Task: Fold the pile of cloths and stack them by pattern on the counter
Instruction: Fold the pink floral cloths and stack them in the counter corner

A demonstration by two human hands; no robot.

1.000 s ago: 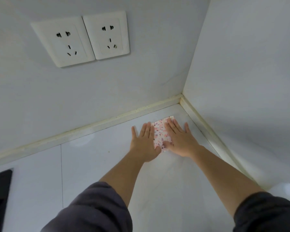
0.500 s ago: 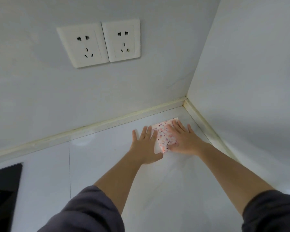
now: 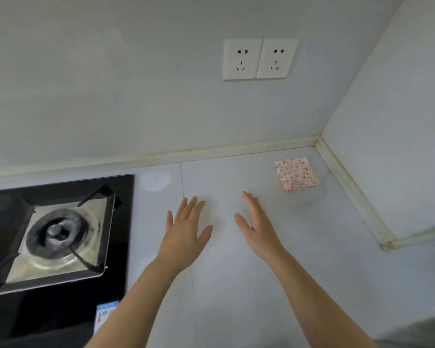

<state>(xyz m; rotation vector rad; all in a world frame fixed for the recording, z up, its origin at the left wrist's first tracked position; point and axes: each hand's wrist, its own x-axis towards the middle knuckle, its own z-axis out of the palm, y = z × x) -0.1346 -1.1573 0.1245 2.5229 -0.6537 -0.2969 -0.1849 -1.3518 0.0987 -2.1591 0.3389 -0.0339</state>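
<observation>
the light is soft and even, a little cool, with only faint shadows under the open left hand (image 3: 186, 237) and right hand (image 3: 258, 228). a pale glare spot lies on the counter (image 3: 236, 297) beyond the left hand. the stove burner (image 3: 57, 233) is motion-blurred, and wall lines bend at the edges

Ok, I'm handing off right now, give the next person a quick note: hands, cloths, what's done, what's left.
Left hand: open, empty, above the counter.
Right hand: open, empty, clear of the cloth.
Speckled cloth: folded square, flat in the counter's back right corner.
Done: that one cloth folded and placed.
Left: no other cloths or pile in view; find them, fold, stack by pattern. Stove sits to the left.
</observation>
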